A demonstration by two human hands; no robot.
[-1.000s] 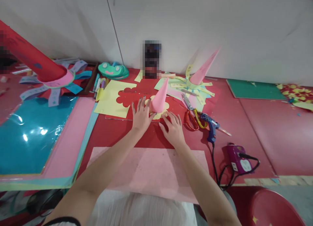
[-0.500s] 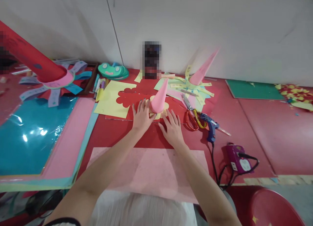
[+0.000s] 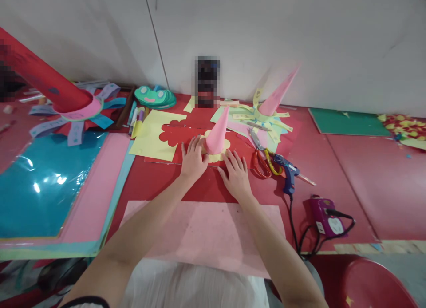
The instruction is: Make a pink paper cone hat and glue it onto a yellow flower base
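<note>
A pink paper cone (image 3: 218, 134) stands upright, its tip leaning slightly right, on a pale yellow scalloped paper piece (image 3: 216, 158). Beneath that lies red paper (image 3: 241, 144) with a scalloped left edge. My left hand (image 3: 193, 159) rests at the cone's left, fingers spread, fingertips on the yellow piece by the base. At the lower right of the same piece, my right hand (image 3: 236, 175) lies flat with fingers apart, its fingertips at the scalloped edge. Neither hand is wrapped round anything.
Right of my hands lie scissors (image 3: 261, 157) and a blue glue gun (image 3: 289, 172), its cord running to a purple power box (image 3: 328, 217). A second pink cone (image 3: 278, 95) stands behind. Pink paper (image 3: 199, 237) lies in front; a shiny blue sheet (image 3: 40, 188) tops the left stack.
My left thumb has drawn back a little from the front of the cone's base. The cone stays in place, and both hands remain beside it.
</note>
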